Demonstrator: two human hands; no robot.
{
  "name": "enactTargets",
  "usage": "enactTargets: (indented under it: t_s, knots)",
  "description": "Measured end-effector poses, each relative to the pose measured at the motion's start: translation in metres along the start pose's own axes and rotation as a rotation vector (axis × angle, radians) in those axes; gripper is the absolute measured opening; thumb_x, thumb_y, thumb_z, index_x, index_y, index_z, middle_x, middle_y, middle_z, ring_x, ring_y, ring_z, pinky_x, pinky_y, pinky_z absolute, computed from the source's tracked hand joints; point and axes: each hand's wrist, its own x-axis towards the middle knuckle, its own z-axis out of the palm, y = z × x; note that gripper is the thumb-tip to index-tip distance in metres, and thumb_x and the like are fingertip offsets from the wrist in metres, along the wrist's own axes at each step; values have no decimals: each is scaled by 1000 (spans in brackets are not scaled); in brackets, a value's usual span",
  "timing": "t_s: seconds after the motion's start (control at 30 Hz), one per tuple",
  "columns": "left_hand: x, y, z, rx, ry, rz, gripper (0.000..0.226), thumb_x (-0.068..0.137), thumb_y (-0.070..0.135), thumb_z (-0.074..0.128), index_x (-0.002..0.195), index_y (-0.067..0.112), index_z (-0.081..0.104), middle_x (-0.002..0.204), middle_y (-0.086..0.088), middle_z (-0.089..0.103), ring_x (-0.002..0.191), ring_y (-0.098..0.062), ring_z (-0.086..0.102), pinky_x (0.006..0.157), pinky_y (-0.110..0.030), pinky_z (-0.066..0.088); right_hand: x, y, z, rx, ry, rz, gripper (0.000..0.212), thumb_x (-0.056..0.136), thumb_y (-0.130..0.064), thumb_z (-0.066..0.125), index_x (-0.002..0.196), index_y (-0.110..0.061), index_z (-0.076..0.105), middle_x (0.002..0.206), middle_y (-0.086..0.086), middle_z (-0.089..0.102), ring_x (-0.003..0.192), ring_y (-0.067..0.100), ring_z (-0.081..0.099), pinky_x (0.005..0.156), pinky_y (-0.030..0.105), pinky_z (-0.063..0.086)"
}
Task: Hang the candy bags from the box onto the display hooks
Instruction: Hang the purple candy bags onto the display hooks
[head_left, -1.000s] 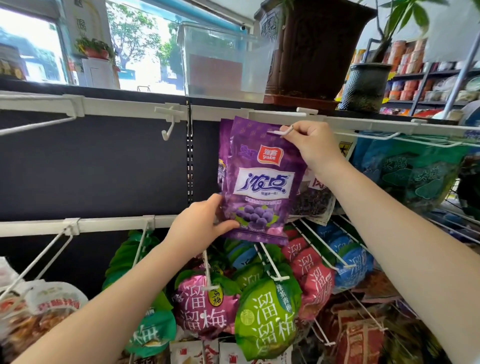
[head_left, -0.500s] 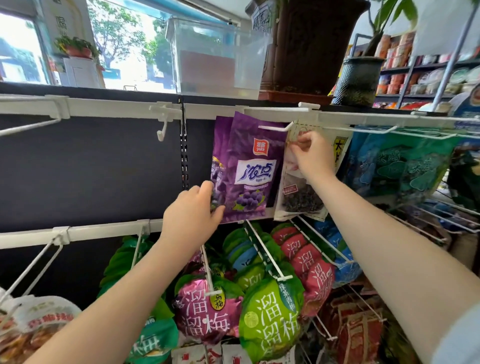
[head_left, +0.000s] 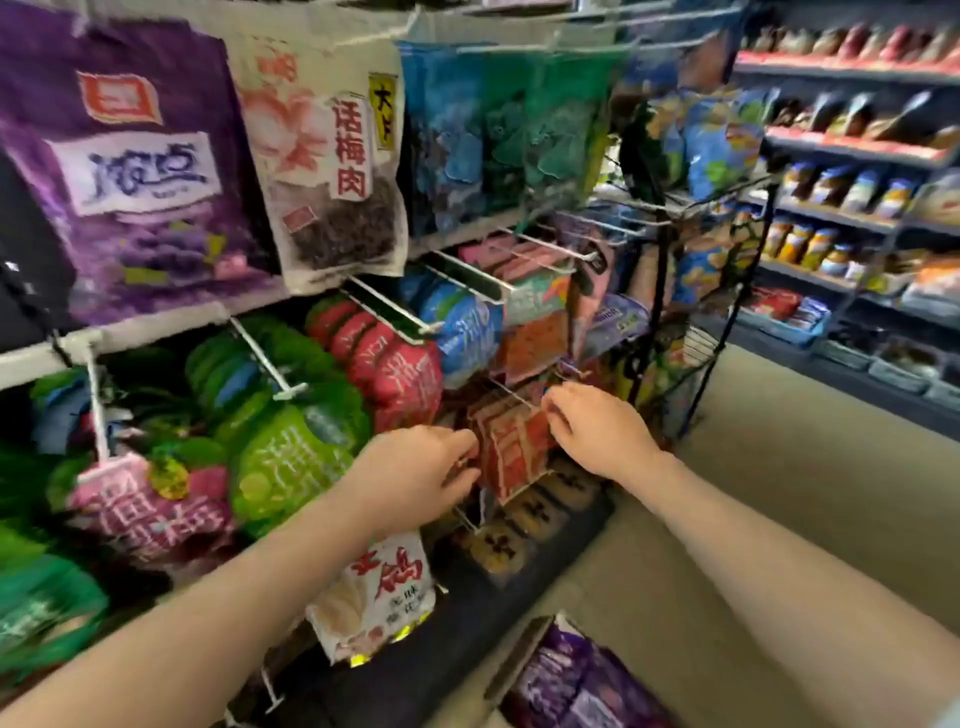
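Purple candy bags (head_left: 582, 686) lie in the box (head_left: 511, 662) on the floor, low right. My left hand (head_left: 415, 475) and right hand (head_left: 597, 434) both pinch the red packets (head_left: 511, 452) on a lower hook; another purple bag (head_left: 130, 171) hangs top left.

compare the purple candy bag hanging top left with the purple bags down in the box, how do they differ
The hanging purple bag is up on the top row of the rack, upright, its whole front label showing. The purple bags in the box lie low on the floor at the frame's bottom edge, piled and partly cut off, their print too blurred to read. Neither the left hand nor the right hand touches either. Both are purple.
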Motion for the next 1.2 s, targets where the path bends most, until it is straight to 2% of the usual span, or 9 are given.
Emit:
enactTargets:
  t_s: [0.13,0.3,0.43,0.6,0.7,0.83,0.9,1.03,1.2]
  knots:
    - [21,60,88,-80,-303,17,25,92,34,42,106,17,54,105,-7,65,100,-27,60,75,-35,46,-104,74,44,10,-255,218,18,93,-23,39,99,-16,54,104,6,57,100,29,58,78,43,50]
    - [25,115,212,-89,-683,6,26,91,31,39,104,14,54,108,-12,64,101,-32,60,79,-38,48,-227,130,99,15,-576,468,25,92,-19,38,112,-13,52,121,11,54,114,30,54,88,38,46]
    - [20,128,289,-168,-916,-89,23,91,25,42,103,11,56,109,-13,65,102,-31,59,81,-34,45,-288,151,137,116,-779,691,27,94,-14,37,116,-9,51,122,17,57,113,30,56,86,36,45]
    - [10,120,400,-187,-1109,-206,22,93,25,37,88,15,57,112,-13,63,104,-26,58,81,-29,43,-337,175,225,260,-816,872,27,97,-18,34,114,-8,52,103,11,53,111,29,56,77,33,41]
    - [8,107,479,-219,-1149,-276,25,92,23,37,68,21,44,104,-13,63,98,-26,59,78,-29,43,-351,191,299,305,-804,974,24,95,-20,37,109,-11,53,110,11,58,106,29,58,80,33,45]
    - [3,91,577,-215,-1120,-400,20,93,19,35,88,13,53,108,-15,62,90,-25,54,71,-25,38,-347,216,403,333,-763,969,26,93,-22,39,111,-12,54,113,11,58,107,30,57,83,35,47]
    - [-1,82,624,-178,-1107,-414,21,92,23,37,96,14,56,108,-13,62,90,-26,56,74,-27,43,-338,229,451,304,-740,943,26,93,-21,38,111,-13,54,113,10,57,105,30,58,80,35,47]
    - [1,63,699,-141,-1031,-345,19,93,26,41,101,16,55,108,-13,63,93,-30,60,77,-36,51,-319,252,535,250,-693,841,23,92,-17,40,109,-11,53,113,10,55,106,31,55,79,38,47]
    - [37,57,747,-81,-780,-98,26,91,19,44,115,10,50,115,-13,57,99,-35,58,75,-42,50,-298,275,600,173,-508,798,31,95,-19,39,122,-7,48,121,15,53,112,33,49,88,40,43]
